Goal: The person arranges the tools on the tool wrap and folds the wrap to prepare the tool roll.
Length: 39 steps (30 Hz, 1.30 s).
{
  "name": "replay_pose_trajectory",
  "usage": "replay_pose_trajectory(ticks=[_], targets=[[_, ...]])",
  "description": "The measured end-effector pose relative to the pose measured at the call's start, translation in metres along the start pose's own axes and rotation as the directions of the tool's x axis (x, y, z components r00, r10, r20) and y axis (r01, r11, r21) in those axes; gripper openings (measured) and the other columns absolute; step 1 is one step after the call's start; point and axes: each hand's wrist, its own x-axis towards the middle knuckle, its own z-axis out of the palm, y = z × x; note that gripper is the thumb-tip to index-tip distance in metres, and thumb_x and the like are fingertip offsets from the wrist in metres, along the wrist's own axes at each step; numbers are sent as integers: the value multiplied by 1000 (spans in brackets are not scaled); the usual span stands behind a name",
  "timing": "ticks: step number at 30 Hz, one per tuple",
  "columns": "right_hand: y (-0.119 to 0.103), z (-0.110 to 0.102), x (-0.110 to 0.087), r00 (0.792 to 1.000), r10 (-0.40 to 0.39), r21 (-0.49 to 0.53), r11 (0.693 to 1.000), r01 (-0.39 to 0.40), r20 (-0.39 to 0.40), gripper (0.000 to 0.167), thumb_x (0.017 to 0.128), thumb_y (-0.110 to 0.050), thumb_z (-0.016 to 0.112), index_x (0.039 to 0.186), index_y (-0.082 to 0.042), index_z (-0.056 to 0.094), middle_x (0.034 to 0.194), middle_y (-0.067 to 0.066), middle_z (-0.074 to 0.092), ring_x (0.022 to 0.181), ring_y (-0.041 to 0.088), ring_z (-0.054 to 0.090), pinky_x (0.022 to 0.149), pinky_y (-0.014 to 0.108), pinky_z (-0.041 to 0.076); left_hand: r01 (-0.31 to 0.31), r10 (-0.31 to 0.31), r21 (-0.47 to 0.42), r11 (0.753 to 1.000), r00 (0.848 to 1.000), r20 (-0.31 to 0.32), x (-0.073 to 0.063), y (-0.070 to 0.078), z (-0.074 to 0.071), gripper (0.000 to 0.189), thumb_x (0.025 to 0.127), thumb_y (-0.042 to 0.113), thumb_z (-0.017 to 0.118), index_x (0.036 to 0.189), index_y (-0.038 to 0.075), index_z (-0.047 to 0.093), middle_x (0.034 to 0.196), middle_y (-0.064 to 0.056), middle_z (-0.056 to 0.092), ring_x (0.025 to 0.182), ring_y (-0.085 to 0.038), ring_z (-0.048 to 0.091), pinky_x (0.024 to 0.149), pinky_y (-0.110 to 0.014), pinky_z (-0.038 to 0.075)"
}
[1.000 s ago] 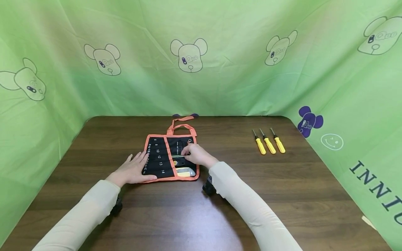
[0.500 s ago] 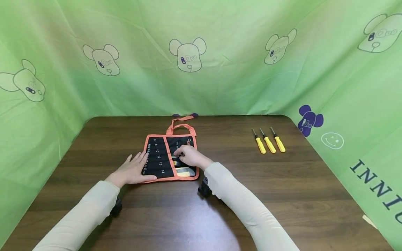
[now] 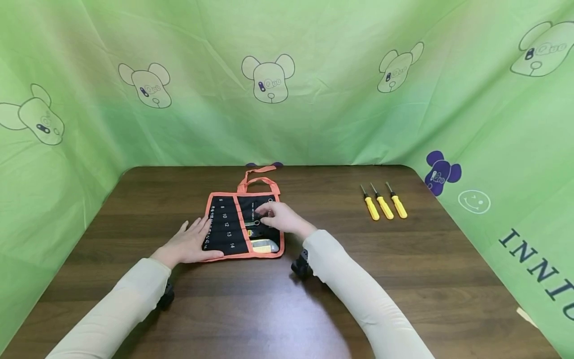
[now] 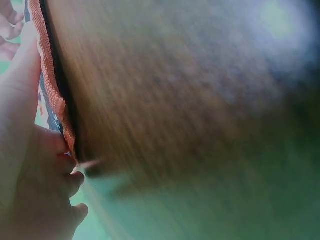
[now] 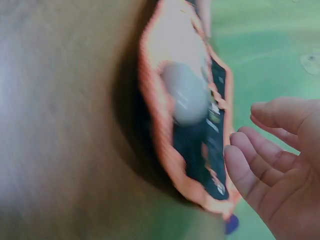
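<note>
A black tool pouch (image 3: 219, 230) with orange trim lies unrolled on the table, its left part marked with printed numbers. My left hand (image 3: 192, 243) rests on the pouch's left edge with its fingers spread. Over the pouch's right part hovers my right hand (image 3: 283, 219); in the right wrist view its loosely bent fingers (image 5: 240, 167) hold nothing. Beneath that hand, a slim tool with a small ring end (image 3: 257, 223) sits in a pocket. Below it are a black item with a yellow label (image 3: 255, 233) and a grey and yellow utility knife (image 3: 264, 246), both tucked into pockets.
Three yellow-handled screwdrivers (image 3: 384, 207) lie side by side at the table's right, tips pointing away. Orange tie straps (image 3: 259, 180) extend from the pouch's far edge. A green printed cloth (image 3: 314, 129) hangs behind the brown table (image 3: 251, 309).
My right hand moved left along the slim tool, pushing into its pocket, then let go and drew back to the right. The ring end now shows. My left hand stayed in place.
</note>
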Motion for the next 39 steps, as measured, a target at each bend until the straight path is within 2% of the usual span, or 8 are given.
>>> replay_pose_trajectory(ticks=[3,10,15,23,29,33,39], targets=[[4,-14,-4,999,17,29,999,-16,-49,28,88,-7,59,116,-1,62,105,10,61,83,19,55,71,31,46,-1,1,0,1000,1000,-3,0,0,0,108,77,74,45,142,-9,20,148,-26,13,134,-40,15,104,-57,7],[12,-50,-18,987,-5,51,999,13,-160,32,88,-8,59,119,0,58,118,13,58,108,24,52,90,38,42,-5,5,-2,1000,1000,-4,-1,0,0,108,77,74,45,142,-9,20,148,-26,13,134,-40,15,104,-57,7],[16,-72,-30,975,0,50,999,11,-222,33,89,-10,59,120,0,58,119,12,58,110,25,52,93,40,40,-3,3,-5,1000,1000,-4,-1,0,-1,107,77,73,46,142,-9,20,148,-26,13,134,-40,15,104,-57,7],[27,-97,-50,950,27,62,998,-8,-310,33,89,-8,60,120,1,57,118,16,58,100,28,56,84,41,44,0,0,-6,1000,1000,0,0,0,-1,108,77,74,45,142,-9,20,148,-26,14,134,-40,15,104,-57,7],[37,-114,-63,919,35,90,996,1,-392,33,89,-6,60,120,4,56,115,21,58,89,28,58,73,31,46,2,-2,-8,1000,1000,-2,-1,0,-1,107,78,73,46,142,-9,20,148,-26,12,134,-40,15,104,-57,7],[43,-124,-72,899,66,140,990,-5,-433,34,90,-7,59,122,5,54,114,22,58,79,18,57,66,25,48,0,0,-9,1000,1000,-1,-1,-1,0,107,78,73,45,142,-9,20,148,-26,12,134,-40,14,104,-57,7],[53,-137,-86,866,110,192,981,-16,-488,36,90,-6,58,124,6,52,113,24,56,73,3,55,63,27,51,-1,1,-11,1000,1000,-2,0,-1,0,108,77,74,45,142,-9,19,148,-26,12,134,-40,14,104,-57,6]])
